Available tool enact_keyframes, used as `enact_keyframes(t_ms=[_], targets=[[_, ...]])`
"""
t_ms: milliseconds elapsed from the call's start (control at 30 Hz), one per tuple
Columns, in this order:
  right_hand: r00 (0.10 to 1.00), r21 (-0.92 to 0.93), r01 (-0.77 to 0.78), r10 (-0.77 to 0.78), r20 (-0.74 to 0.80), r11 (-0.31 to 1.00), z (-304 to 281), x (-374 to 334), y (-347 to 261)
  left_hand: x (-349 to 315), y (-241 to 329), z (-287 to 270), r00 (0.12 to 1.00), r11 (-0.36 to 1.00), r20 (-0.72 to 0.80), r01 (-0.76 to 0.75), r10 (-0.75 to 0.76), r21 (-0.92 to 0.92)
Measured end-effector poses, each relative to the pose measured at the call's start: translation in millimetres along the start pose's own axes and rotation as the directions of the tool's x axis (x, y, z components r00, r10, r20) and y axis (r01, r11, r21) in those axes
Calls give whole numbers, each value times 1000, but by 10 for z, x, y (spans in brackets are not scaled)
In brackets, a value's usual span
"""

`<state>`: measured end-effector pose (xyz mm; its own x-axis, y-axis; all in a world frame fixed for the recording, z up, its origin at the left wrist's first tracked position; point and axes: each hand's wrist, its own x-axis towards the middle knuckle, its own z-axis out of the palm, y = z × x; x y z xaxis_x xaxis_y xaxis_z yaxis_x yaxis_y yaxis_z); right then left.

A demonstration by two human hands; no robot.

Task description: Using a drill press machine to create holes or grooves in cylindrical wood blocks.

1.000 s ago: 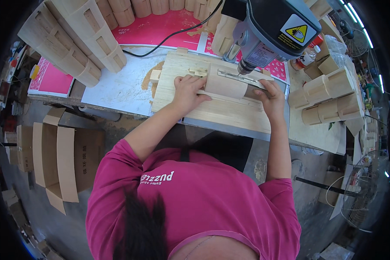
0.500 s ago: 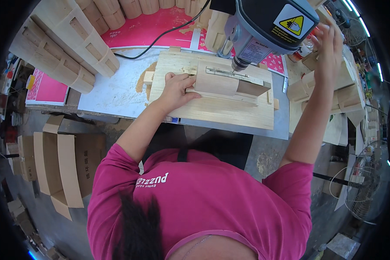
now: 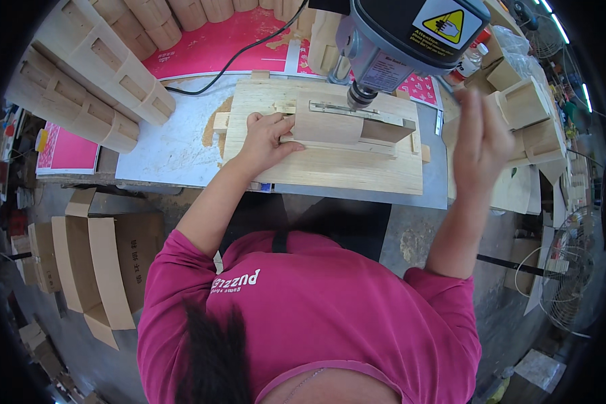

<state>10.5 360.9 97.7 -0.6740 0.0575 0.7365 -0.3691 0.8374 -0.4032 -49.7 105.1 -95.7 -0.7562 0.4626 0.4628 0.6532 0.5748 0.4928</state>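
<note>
Under the drill press (image 3: 394,30) lies a pale wooden piece (image 3: 328,126) with a smooth face and a hollow right end. It rests in a wooden jig on a flat wooden board (image 3: 343,170). A narrow metal-edged strip (image 3: 333,108) runs along its top, below the drill chuck (image 3: 362,96). My left hand (image 3: 269,140) grips the piece's left end, fingers bent over it and thumb along the front. My right hand (image 3: 481,138) is in the air right of the board, smeared by motion, its fingers stretched upward and nothing visible in it.
Stacked wooden pieces (image 3: 104,64) stand at the left and far side. More hollow wooden pieces (image 3: 525,104) sit at the right beside a bottle (image 3: 471,62). A black cable (image 3: 239,62) crosses the table. An open cardboard box (image 3: 108,259) is on the floor at left.
My right hand has come down and nearer from beside the drill press head. The left hand keeps its hold on the wooden piece. The whole view has shifted slightly.
</note>
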Motion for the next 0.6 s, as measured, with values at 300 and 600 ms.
enact_keyframes(t_ms=[300, 600], targets=[[989, 322, 58, -10, -148, 945, 702, -725, 511, 35, 26, 23, 1000, 1000, 12, 6, -6, -19], [984, 204, 105, -71, -165, 973, 279, -284, 280, -4, 26, 18, 1000, 1000, 5, 9, -9, 3]])
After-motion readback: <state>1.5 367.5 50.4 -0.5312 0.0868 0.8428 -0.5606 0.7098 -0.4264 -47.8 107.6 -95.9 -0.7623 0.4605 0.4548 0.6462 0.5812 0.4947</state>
